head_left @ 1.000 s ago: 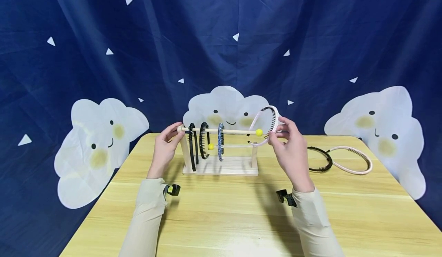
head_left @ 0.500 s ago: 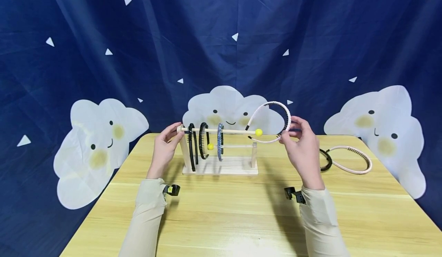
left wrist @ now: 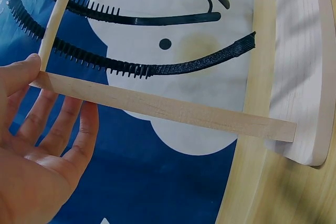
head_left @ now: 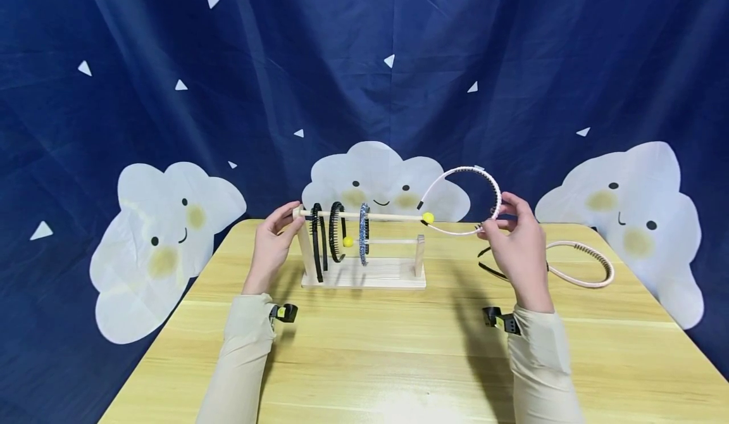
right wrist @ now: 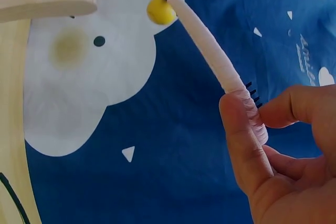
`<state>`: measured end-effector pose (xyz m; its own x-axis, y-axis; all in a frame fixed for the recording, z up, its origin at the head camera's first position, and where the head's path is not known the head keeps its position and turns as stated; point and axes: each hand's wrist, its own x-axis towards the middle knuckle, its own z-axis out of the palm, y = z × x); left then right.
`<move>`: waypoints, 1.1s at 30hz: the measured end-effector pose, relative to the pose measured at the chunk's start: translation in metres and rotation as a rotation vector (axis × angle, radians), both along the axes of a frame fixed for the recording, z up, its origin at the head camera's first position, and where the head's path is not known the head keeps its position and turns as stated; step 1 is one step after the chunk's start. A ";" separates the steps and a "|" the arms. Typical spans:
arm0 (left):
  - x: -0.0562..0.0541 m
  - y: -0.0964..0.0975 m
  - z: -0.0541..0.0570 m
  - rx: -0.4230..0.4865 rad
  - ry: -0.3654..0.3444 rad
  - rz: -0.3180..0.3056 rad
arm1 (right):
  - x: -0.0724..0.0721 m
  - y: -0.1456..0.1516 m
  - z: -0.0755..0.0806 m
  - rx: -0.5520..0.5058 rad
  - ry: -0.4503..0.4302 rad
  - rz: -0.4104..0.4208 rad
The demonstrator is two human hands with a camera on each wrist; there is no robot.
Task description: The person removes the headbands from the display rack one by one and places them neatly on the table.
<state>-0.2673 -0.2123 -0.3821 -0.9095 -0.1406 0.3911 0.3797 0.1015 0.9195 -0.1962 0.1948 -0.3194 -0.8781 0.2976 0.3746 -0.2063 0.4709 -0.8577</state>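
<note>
My left hand (head_left: 273,243) holds the top of the left post (left wrist: 168,104) of a wooden headband stand (head_left: 393,273), thumb on one side and fingers behind. On the stand's upper rod hang two black toothed headbands (head_left: 335,234) and a glittery blue headband (head_left: 362,234). My right hand (head_left: 521,247) pinches a pale pink headband (right wrist: 210,48) with black comb teeth between thumb and fingers, raised off the table. The band's black-tipped ends point left, close to the yellow ball (head_left: 428,218) capping the upper rod; whether one touches it I cannot tell.
A second pink headband (head_left: 610,272) lies on the table (head_left: 364,354) at the right. Beside it is a black headband (head_left: 492,272), partly hidden by my right hand. The stand's lower rod ends in another yellow ball (head_left: 348,242). A dark blue cloud-print curtain (head_left: 393,82) hangs behind.
My right hand has moved to the right with the pink headband, whose loop has shifted from around the rod's yellow ball to mostly right of it. The left hand and stand stay put.
</note>
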 end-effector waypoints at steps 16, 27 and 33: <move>0.000 0.001 0.001 -0.003 -0.006 0.002 | -0.005 0.035 -0.009 -0.302 -0.040 0.067; 0.019 0.008 0.019 -0.015 -0.004 -0.006 | -0.006 0.065 -0.019 -0.582 -0.032 0.151; 0.019 0.010 0.020 -0.005 -0.001 -0.009 | -0.007 0.075 -0.025 -0.565 -0.061 0.164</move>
<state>-0.2482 -0.2027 -0.3625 -0.9113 -0.1302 0.3906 0.3795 0.1022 0.9195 -0.2036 0.2698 -0.3441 -0.9446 0.2945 0.1449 -0.1801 -0.0961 -0.9789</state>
